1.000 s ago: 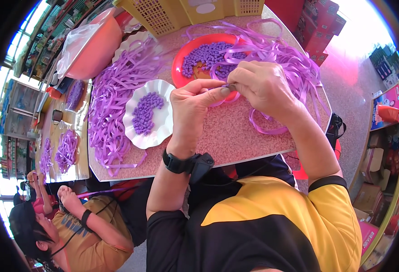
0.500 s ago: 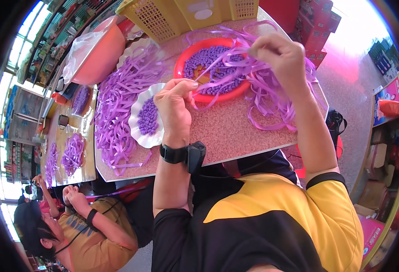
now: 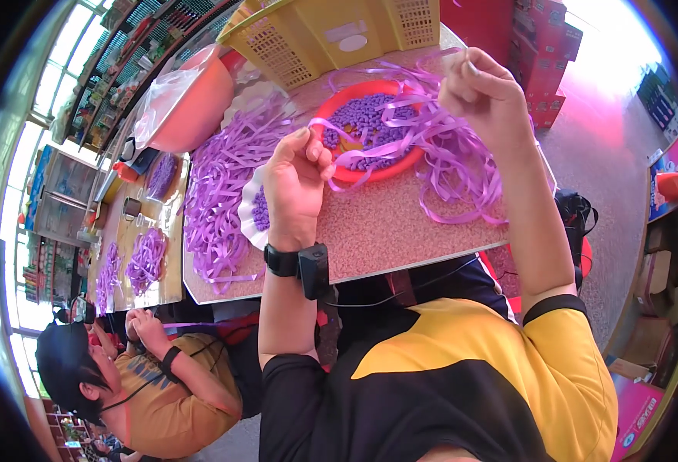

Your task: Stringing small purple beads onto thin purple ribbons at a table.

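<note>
My left hand (image 3: 297,181) is closed, fingers curled on a purple ribbon (image 3: 366,140) that loops away to the right over the red tray. To its right and higher, my right hand (image 3: 487,96) is also closed, thumb against the fingers; anything in its grip is too small to see. Below that hand lies a tangle of purple ribbons (image 3: 462,173), partly over the tray. The round red tray (image 3: 389,175) holds many small purple beads (image 3: 366,115). Behind my left wrist, a white fluted dish (image 3: 251,202) with more purple beads (image 3: 260,209) is partly hidden.
A big heap of purple ribbons (image 3: 220,189) covers the table's left. Behind stand a pink basin (image 3: 200,108) with clear plastic and a yellow crate (image 3: 331,42). A co-worker (image 3: 170,377) sits at left beside another table (image 3: 171,281). Red boxes (image 3: 539,61) are stacked at far right.
My left hand has turned, its fingers curling in more, and the ribbon stretched from it has gone slack. My right hand has risen slightly. The view has shifted a little.
</note>
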Motion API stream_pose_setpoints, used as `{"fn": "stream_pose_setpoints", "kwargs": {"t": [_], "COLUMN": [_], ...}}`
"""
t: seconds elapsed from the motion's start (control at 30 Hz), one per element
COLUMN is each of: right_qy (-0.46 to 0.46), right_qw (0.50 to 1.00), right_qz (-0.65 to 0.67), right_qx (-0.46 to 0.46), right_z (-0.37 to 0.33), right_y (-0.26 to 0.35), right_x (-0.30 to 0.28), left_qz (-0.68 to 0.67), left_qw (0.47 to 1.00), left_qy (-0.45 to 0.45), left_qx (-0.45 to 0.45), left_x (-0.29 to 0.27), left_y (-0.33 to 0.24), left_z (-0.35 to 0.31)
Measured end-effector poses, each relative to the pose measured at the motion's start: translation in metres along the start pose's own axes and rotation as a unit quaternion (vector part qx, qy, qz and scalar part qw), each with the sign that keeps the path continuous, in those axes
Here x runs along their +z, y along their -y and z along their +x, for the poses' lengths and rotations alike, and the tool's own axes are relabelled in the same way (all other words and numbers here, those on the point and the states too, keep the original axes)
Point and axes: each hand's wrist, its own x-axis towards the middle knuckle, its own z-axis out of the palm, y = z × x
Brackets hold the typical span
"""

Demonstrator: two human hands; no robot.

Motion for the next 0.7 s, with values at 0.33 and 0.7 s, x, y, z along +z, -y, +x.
{"fn": "stream_pose_setpoints", "kwargs": {"t": [0.33, 0.7], "right_qy": [0.131, -0.241], "right_qw": [0.971, 0.970], "right_qz": [-0.077, -0.003], "right_qx": [0.184, -0.030], "right_z": [-0.006, 0.007], "right_y": [-0.042, -0.015], "right_x": [0.039, -0.045], "left_qz": [0.044, 0.310], "left_qw": [0.995, 0.804], "left_qy": [0.090, -0.311], "left_qx": [-0.015, 0.400], "left_x": [0.048, -0.023], "left_y": [-0.043, -0.264], "left_z": [0.000, 0.017]}}
